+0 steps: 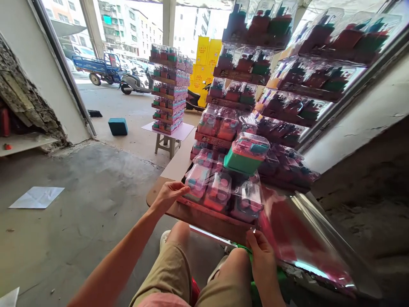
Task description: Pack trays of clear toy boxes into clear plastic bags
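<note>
My left hand (171,194) is at the left front corner of a shallow cardboard tray (212,215), its thumb and fingers closed together beside a clear-lidded pink box (196,181). Whether those fingers hold clear film is too fine to tell. Low at the tray's right front corner, my right hand (262,251) pinches a small shiny whitish piece (253,230). An orange-red box (219,192) and a pale clear-topped box (247,200) fill the tray's front row. Behind them, a green box (246,155) with a clear lid rests higher, on top of others.
Stacked trays of similar boxes (234,72) rise behind and to the right. Clear plastic film (306,230) spreads at the right over something red. Another stack (168,91) stands on a stool (166,145). Yellow cartons (204,64), a teal block (118,126) and white paper (36,197) lie beyond.
</note>
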Action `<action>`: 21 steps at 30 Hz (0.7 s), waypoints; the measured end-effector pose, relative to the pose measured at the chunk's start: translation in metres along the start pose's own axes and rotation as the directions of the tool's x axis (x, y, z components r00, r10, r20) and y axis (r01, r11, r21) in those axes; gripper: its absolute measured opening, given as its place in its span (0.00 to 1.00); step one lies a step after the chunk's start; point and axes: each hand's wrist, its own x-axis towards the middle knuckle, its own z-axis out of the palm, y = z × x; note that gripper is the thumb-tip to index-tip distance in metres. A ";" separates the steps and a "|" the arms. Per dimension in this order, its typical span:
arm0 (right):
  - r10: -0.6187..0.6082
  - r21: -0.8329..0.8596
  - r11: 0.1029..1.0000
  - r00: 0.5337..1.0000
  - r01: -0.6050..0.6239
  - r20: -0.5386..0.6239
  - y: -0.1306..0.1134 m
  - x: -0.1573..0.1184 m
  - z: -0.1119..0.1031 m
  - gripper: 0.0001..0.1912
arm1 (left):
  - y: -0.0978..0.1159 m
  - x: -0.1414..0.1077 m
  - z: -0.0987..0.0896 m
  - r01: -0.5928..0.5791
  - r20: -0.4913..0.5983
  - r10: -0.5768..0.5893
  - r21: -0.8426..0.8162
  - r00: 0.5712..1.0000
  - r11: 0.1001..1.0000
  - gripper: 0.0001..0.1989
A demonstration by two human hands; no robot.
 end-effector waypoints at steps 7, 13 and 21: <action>-0.029 -0.115 0.993 0.999 0.032 0.021 0.003 0.003 -0.003 0.22 | -0.009 -0.006 0.001 0.037 -0.015 -0.037 -0.050 0.999 0.998 0.21; -0.041 -0.197 0.979 0.998 0.048 0.043 0.014 0.005 -0.011 0.21 | -0.024 -0.027 -0.005 0.079 0.078 -0.081 0.027 0.994 0.997 0.15; -0.281 -0.403 0.868 0.956 0.291 0.085 0.008 0.012 -0.009 0.21 | -0.037 -0.028 -0.009 0.042 -0.044 -0.032 0.264 0.999 0.964 0.13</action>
